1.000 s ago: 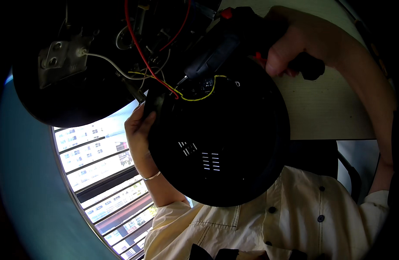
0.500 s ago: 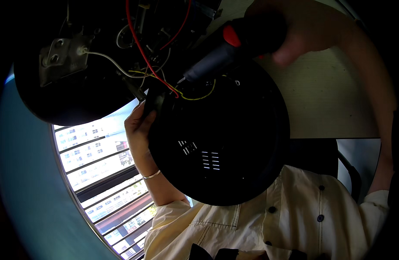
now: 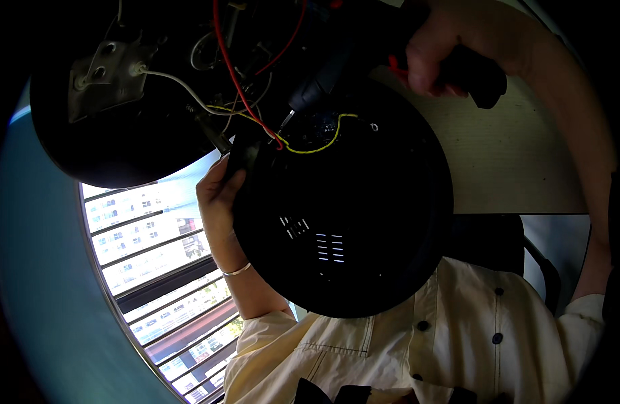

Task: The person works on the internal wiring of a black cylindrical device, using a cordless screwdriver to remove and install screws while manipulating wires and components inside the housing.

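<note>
A black round base point(image 3: 350, 195) with small slots cut through it is tilted in front of me. My left hand point(image 3: 219, 195) grips its left edge, thumb and fingers closed round the rim. With my right hand point(image 3: 434, 54) I hold a dark electric screwdriver point(image 3: 313, 91) with red parts. Its thin bit points down-left at the base's upper edge, beside where a red wire point(image 3: 239, 94) and a yellow-green wire point(image 3: 320, 148) come together. Whether the tip touches a screw is too dark to tell.
Up and left is another dark round body point(image 3: 101, 155) carrying a metal bracket point(image 3: 108, 81) and a white wire point(image 3: 182, 87); wires link it to the base. A pale tabletop point(image 3: 518, 155) lies at right. A window point(image 3: 148, 256) with horizontal bars is at lower left.
The screwdriver has swung steeper, and its handle end now shows below my right hand. The base and the wired body have shifted slightly right.
</note>
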A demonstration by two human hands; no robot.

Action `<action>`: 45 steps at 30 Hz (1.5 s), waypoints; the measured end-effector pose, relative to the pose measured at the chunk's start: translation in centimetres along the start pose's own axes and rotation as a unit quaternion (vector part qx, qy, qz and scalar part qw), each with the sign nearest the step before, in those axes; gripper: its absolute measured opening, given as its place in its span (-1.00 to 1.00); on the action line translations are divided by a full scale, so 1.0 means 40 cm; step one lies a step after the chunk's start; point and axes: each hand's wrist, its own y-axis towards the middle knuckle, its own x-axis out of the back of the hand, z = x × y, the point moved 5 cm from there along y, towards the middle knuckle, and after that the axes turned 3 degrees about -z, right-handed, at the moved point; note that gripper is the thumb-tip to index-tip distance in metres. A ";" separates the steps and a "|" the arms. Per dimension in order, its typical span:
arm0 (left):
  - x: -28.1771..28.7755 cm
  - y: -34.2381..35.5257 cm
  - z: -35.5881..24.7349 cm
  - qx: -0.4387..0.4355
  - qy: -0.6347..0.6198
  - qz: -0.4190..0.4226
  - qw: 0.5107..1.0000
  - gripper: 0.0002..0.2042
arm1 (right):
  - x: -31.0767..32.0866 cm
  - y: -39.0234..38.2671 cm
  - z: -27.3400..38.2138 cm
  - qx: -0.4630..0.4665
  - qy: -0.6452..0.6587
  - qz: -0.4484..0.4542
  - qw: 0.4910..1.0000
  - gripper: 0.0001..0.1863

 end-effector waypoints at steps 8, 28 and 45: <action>0.000 0.000 0.001 -0.002 -0.011 0.001 1.000 -0.72 | -0.021 -0.043 0.044 -0.045 0.065 0.065 0.995 -0.85; 0.008 0.008 0.002 -0.014 0.013 0.010 1.000 -0.71 | -0.026 -0.058 0.072 0.017 -0.103 0.022 0.994 -0.79; 0.001 0.000 0.001 0.013 -0.034 -0.019 0.999 -0.71 | -0.057 -0.058 0.021 0.119 -0.036 -0.118 0.985 -0.76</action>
